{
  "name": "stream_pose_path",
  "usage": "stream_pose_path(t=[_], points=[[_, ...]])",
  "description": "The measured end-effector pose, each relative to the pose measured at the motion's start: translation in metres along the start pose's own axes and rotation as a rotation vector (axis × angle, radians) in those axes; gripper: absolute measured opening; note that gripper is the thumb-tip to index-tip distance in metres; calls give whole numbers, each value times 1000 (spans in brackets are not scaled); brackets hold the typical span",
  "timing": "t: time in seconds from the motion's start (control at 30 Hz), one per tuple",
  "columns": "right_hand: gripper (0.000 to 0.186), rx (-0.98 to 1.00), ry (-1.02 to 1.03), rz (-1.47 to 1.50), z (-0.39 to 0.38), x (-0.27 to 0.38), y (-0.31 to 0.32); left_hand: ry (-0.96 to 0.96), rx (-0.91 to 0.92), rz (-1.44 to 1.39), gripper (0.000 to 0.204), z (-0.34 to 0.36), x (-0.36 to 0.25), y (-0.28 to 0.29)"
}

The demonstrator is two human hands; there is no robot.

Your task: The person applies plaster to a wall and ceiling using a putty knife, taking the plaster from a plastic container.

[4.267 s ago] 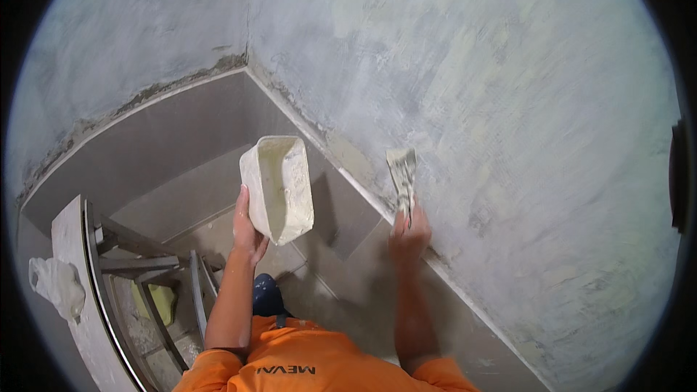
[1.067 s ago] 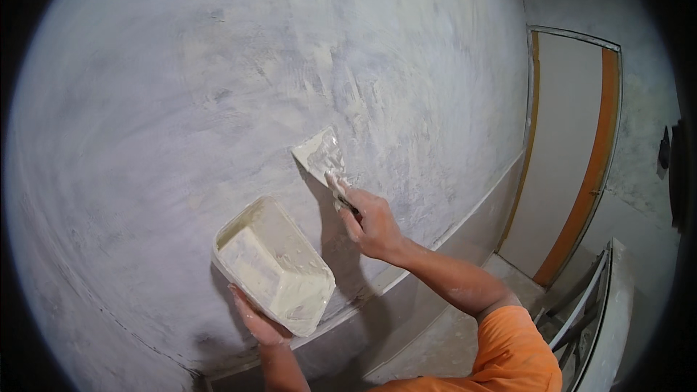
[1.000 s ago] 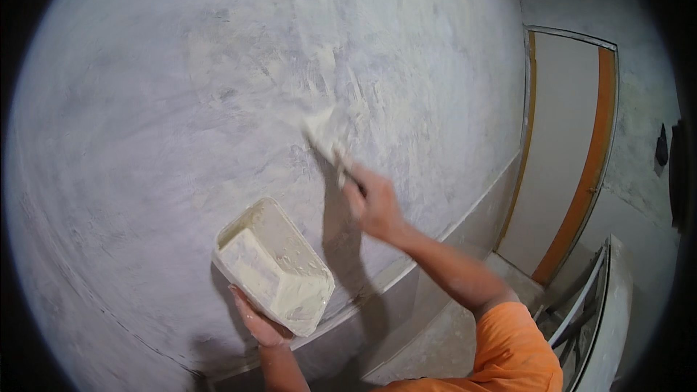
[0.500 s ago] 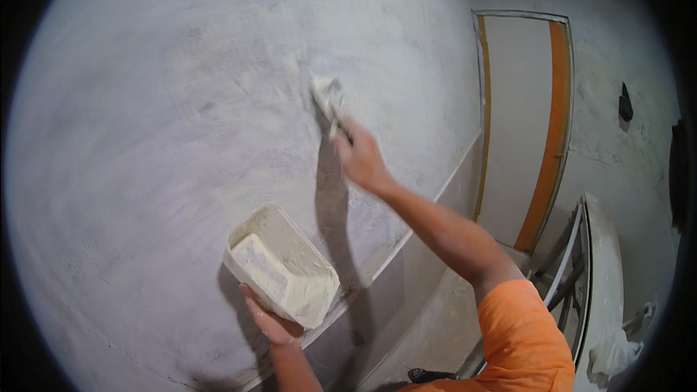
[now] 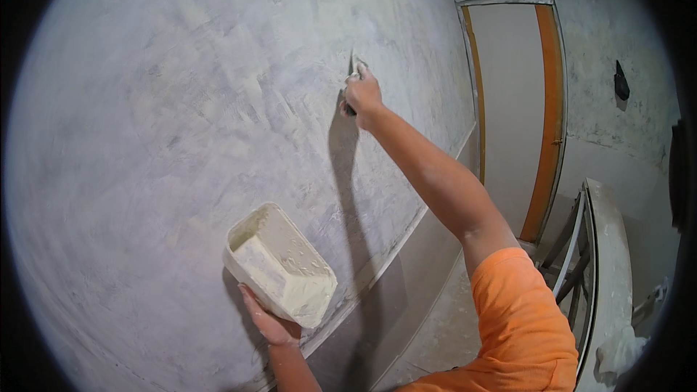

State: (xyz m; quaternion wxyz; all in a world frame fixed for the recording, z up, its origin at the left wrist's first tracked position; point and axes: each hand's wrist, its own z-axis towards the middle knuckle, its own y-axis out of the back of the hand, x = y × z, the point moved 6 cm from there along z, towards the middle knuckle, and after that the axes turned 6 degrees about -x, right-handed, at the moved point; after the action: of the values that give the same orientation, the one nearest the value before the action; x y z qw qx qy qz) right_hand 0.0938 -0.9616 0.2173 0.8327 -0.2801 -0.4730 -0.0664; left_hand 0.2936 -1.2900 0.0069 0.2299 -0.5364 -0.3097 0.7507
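My left hand (image 5: 272,319) grips a rectangular white plastic tub (image 5: 282,265) from underneath its left side, low in the view. The tub is tilted with its opening toward me, and cream-coloured compound coats its inside. My right hand (image 5: 361,99) is higher up, closed round the handle of a putty knife (image 5: 356,64). The blade is at the plastered wall (image 5: 203,101), seen almost edge-on and partly hidden by my fingers. The wall is mottled with pale, streaky compound, and my arm's shadow falls down it.
A tiled band (image 5: 414,297) runs along the wall's foot. At the back right is a pale door panel (image 5: 505,101) with orange edge strips. A black object (image 5: 621,81) hangs on the side wall. At lower right stands a plank-topped metal stand (image 5: 608,247) with white plastic (image 5: 617,352) on it.
My view has turned from the floor corner to the wall. Over the last second my right hand has moved up along the wall with the knife; my left still holds the tub low.
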Motion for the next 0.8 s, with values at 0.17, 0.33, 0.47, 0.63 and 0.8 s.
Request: stream_pose_path(t=[0.17, 0.33, 0.47, 0.63, 0.8], points=[[70, 144, 139, -428, -66, -45, -20, -68, -40, 26, 73, -5, -9, -10], [71, 410, 315, -428, -192, -100, 10, -41, -4, -31, 72, -8, -4, -3], [63, 137, -197, -258, -112, -111, 41, -40, -67, 8, 73, -7, -6, -4], [63, 11, -229, -262, -60, -123, 61, -40, -79, 81, 75, -4, -5, -2], [78, 305, 9, -469, -171, -141, 30, 63, -157, 144, 73, -8, -8, 4]])
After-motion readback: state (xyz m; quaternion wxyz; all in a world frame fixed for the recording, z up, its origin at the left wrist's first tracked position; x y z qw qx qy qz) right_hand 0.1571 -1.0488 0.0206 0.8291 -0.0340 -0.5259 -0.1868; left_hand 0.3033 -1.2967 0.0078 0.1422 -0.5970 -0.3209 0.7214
